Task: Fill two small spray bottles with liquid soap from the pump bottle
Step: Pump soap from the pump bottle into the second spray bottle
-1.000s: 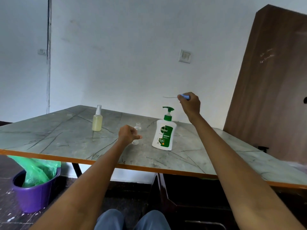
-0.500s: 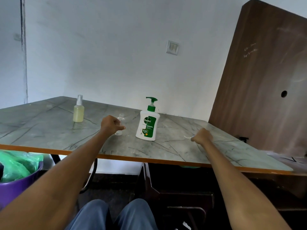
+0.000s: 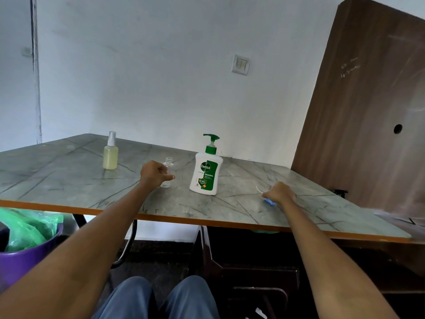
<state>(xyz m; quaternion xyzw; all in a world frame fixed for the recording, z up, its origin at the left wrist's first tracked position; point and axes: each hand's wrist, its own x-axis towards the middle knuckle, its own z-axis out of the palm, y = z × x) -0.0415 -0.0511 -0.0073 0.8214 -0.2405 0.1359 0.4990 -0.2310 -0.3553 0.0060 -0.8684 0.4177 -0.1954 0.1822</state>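
left hand wrapped round the empty uncapped bottle, pump bottle just right of it; right hand pinching the blue sprayer cap on the table

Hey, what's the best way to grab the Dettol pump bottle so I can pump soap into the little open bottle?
Probably grip the pump bottle round its wide white body from the right side, where the table is bare. It stands upright, nozzle pointing right. The left hand holds the small clear bottle at its left.

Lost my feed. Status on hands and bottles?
Left hand grips open clear bottle. Right hand sets blue spray cap on table. Pump bottle untouched, nothing blocking it.
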